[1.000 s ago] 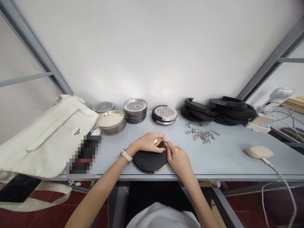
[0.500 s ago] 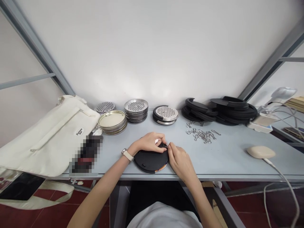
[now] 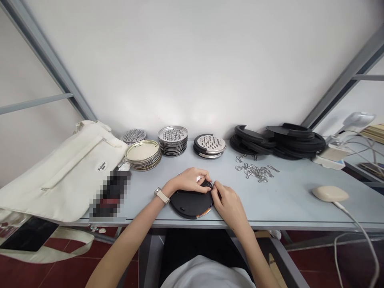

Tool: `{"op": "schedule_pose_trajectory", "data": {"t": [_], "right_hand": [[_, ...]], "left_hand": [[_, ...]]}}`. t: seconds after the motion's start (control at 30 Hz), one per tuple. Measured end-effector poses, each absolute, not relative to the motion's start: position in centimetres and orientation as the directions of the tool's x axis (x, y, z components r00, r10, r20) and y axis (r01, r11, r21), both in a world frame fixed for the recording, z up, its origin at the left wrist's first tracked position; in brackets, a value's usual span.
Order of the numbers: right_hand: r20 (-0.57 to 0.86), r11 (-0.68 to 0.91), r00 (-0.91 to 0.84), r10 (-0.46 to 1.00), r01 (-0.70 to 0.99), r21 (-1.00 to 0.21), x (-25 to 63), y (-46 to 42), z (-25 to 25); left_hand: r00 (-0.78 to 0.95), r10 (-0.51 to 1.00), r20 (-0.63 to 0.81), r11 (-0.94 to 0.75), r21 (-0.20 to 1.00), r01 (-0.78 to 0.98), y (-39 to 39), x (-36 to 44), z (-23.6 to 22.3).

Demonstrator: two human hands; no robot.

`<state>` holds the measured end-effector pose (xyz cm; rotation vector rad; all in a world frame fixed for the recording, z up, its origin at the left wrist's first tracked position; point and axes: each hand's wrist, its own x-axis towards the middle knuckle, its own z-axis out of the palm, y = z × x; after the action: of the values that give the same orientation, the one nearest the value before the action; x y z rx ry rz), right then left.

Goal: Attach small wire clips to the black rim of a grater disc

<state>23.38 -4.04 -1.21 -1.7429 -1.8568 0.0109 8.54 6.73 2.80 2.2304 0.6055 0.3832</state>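
Observation:
A black round disc-shaped cover [image 3: 190, 206] lies at the table's front edge, with an orange and silver strip showing along its lower right rim. My left hand [image 3: 192, 181] arches over its upper part, thumb and forefinger closed around a small metal wire clip [image 3: 210, 184] at the upper right rim. A small white thing shows at its fingers. My right hand [image 3: 228, 200] pinches the same spot from the right; its fingertips partly hide the clip. Loose wire clips [image 3: 256, 172] lie in a pile to the right.
Along the wall stand gold-rimmed discs [image 3: 143, 154], perforated grater plates [image 3: 173, 138], a grater plate with black rim [image 3: 210, 145] and black plastic rings [image 3: 295, 142]. A white bag [image 3: 69, 176] lies left. A beige corded device [image 3: 330, 193] and power adapters [image 3: 333, 154] sit right.
My hands stay at the disc's upper right rim, with only a slight shift of the fingers at the clip. The whole view has shifted a little.

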Motion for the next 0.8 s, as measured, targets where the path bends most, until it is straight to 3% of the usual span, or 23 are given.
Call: {"op": "schedule_pose_trajectory", "data": {"t": [0.8], "right_hand": [[0.365,0.118,0.045,0.93,0.903,-0.413,23.57,-4.02,-1.87]], "left_hand": [[0.841,0.538,0.062,-0.598,0.731,0.329,6.64,8.62,3.13]]}}
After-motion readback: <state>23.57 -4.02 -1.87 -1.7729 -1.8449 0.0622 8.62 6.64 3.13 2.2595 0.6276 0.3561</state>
